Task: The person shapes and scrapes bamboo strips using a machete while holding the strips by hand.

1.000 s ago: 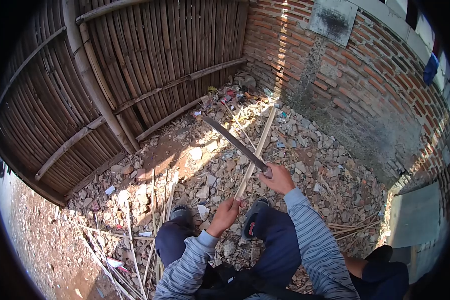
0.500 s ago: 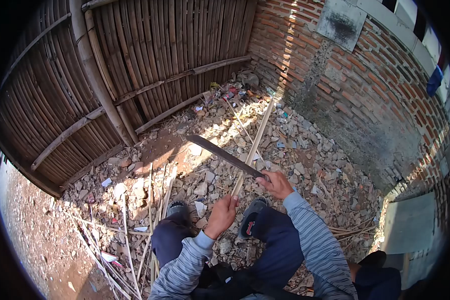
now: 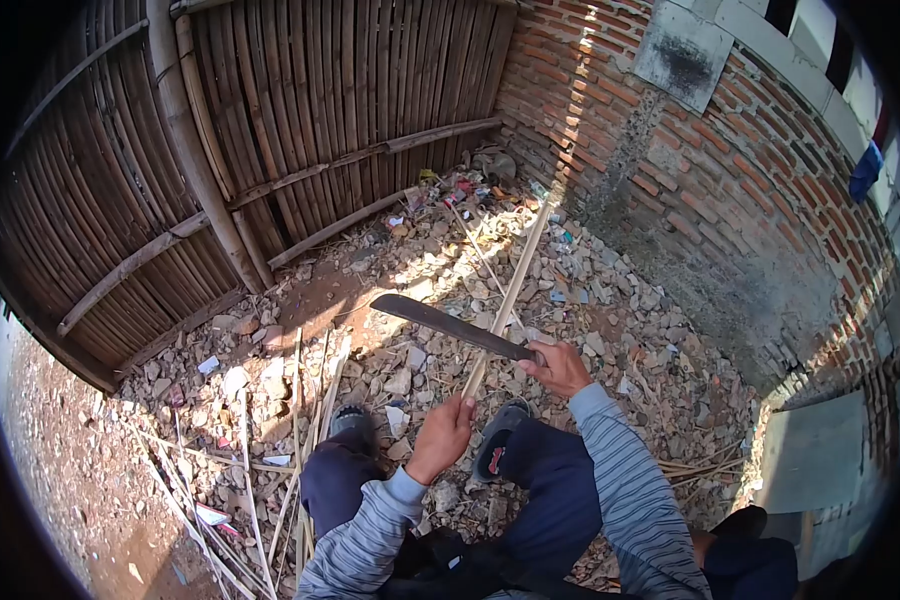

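Observation:
My right hand (image 3: 560, 368) is wrapped round the handle of a machete (image 3: 450, 326), whose long dark blade points to the left. The blade lies across a pale bamboo strip (image 3: 523, 262); whether its edge bites into the strip I cannot tell. My left hand (image 3: 443, 436) is closed on the strip's near end, between my knees. From there the strip runs away from me over the rubble, its far end near the corner of the walls.
Several loose bamboo strips (image 3: 251, 480) lie on the left, and more (image 3: 705, 468) on the right. Stone rubble (image 3: 610, 290) covers the ground. A bamboo fence (image 3: 350, 80) and a brick wall (image 3: 710, 190) meet ahead. Another person's leg (image 3: 750, 560) shows at lower right.
The machete blade has turned slightly, with its tip lower in view and more of its flat side showing. Both hands keep their hold, and the bamboo strip is nearly unmoved.

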{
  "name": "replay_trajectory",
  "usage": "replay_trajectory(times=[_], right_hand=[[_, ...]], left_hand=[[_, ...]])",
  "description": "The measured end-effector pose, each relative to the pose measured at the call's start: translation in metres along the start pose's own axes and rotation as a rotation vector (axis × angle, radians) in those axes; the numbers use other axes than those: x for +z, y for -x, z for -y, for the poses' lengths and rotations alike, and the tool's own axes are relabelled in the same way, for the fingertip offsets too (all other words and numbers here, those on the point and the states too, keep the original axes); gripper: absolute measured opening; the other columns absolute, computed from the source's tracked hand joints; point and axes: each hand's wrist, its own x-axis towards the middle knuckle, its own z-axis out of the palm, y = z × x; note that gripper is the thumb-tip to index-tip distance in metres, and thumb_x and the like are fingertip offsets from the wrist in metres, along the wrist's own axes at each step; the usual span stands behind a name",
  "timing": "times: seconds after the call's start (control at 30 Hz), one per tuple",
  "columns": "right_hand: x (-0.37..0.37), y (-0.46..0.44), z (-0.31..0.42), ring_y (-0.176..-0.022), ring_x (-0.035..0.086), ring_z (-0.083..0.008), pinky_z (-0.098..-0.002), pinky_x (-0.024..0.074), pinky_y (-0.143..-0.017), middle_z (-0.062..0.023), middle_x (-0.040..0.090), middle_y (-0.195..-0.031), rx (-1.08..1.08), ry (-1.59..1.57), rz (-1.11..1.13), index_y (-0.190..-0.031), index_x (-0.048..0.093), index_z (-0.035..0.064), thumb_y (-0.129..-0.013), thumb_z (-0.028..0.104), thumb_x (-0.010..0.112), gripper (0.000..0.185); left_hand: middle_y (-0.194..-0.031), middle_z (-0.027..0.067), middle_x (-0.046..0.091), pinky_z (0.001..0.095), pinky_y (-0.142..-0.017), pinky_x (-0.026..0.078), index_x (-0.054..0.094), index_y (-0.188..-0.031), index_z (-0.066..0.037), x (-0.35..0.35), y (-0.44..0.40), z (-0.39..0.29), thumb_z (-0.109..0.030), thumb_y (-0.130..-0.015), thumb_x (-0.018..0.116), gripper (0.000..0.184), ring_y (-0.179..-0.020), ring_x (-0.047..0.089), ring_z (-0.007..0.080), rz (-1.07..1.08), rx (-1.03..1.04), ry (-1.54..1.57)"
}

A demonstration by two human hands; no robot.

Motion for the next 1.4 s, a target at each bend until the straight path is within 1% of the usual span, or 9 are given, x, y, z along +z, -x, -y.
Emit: replay_trajectory(times=[0.1,0.2,0.3,0.47,0.67,0.83,0.93,1.13,1.4], right_hand=[[0.011,-0.012,-0.029,-0.058,0.045,-0.0218,-0.0423,0.0404,-0.060,-0.0056,0.046,-0.060,0.172,-0.294,-0.136,-0.104,0.074,-0.0004,-0.101,0.066,0.055,0.069],[0.002,-0.009,-0.036,-0.058,0.045,-0.0209,-0.0411,0.0403,-0.061,-0.0050,0.044,-0.060,0.290,-0.277,-0.143,-0.104,0.074,-0.0008,-0.102,0.064,0.055,0.068],[0.000,0.004,-0.023,-0.057,0.049,-0.0220,-0.0416,0.0412,-0.059,-0.0078,0.049,-0.060,0.171,-0.244,-0.195,-0.102,0.073,-0.0004,-0.102,0.059,0.059,0.061],[-0.022,0.010,-0.008,-0.059,0.056,-0.0273,-0.0433,0.0466,-0.061,-0.0117,0.058,-0.064,0.028,0.003,-0.012,-0.099,0.073,0.0012,-0.100,0.060,0.061,0.060],[-0.008,0.005,-0.037,-0.061,0.055,-0.0265,-0.0457,0.0459,-0.066,-0.0116,0.057,-0.065,0.340,-0.171,-0.240,-0.093,0.074,-0.0016,-0.101,0.062,0.058,0.066],[-0.011,0.020,-0.009,-0.060,0.059,-0.0300,-0.0488,0.0468,-0.063,-0.0114,0.059,-0.062,0.167,-0.040,-0.026,-0.103,0.077,0.0046,-0.097,0.068,0.059,0.066],[-0.001,0.012,-0.026,-0.059,0.062,-0.0322,-0.0514,0.0483,-0.063,-0.0128,0.059,-0.061,-0.052,0.033,-0.045,-0.097,0.078,0.0081,-0.093,0.077,0.058,0.071],[-0.001,0.004,-0.070,-0.053,0.053,-0.0288,-0.0492,0.0452,-0.061,-0.0105,0.053,-0.058,0.462,-0.075,-0.069,-0.089,0.076,-0.0024,-0.099,0.070,0.056,0.076],[0.001,0.016,-0.019,-0.058,0.064,-0.0315,-0.0507,0.0499,-0.061,-0.0126,0.058,-0.057,-0.051,0.027,0.078,-0.104,0.080,0.0084,-0.094,0.076,0.057,0.072]], left_hand=[[-0.079,0.0253,0.066,0.0509,-0.070,0.048,0.062,-0.095,0.002,0.005,0.003,0.004,-0.028,-0.110,0.049,0.037,-0.077,0.065,0.0464,0.031,-0.013,-0.047],[-0.074,0.0170,0.065,0.0447,-0.066,0.047,0.061,-0.091,0.000,0.012,0.004,0.015,-0.032,-0.112,0.048,0.041,-0.068,0.063,0.0349,0.047,0.017,-0.068],[-0.065,-0.0078,0.045,0.0264,-0.052,0.033,0.055,-0.086,-0.011,0.010,-0.001,0.018,-0.039,-0.113,0.047,0.041,-0.056,0.041,0.0053,0.210,-0.207,0.364],[-0.069,-0.0004,0.049,0.0348,-0.060,0.040,0.056,-0.085,-0.005,0.012,0.007,0.025,-0.038,-0.113,0.045,0.045,-0.065,0.044,0.0123,0.197,-0.113,0.286],[-0.066,-0.0064,0.045,0.0286,-0.053,0.034,0.055,-0.084,-0.010,0.025,0.008,0.039,-0.037,-0.114,0.046,0.041,-0.058,0.039,0.0066,0.203,-0.050,0.139],[-0.066,0.0041,0.053,0.0373,-0.059,0.042,0.058,-0.084,-0.003,0.017,0.005,0.038,-0.036,-0.113,0.047,0.045,-0.062,0.049,0.0160,0.283,-0.244,0.365],[-0.066,-0.0010,0.051,0.0336,-0.056,0.039,0.058,-0.083,-0.006,0.014,0.020,0.043,-0.036,-0.112,0.048,0.043,-0.059,0.046,0.0115,0.204,-0.073,0.151],[-0.062,-0.0070,0.042,0.0257,-0.043,0.029,0.052,-0.088,-0.014,0.003,0.074,0.038,-0.038,-0.114,0.045,0.036,-0.048,0.038,0.0060,0.342,-0.304,0.285],[-0.061,-0.0080,0.042,0.0253,-0.044,0.026,0.052,-0.086,-0.013,-0.010,0.069,0.014,-0.043,-0.113,0.047,0.041,-0.048,0.034,0.0047,0.386,-0.439,0.447]])
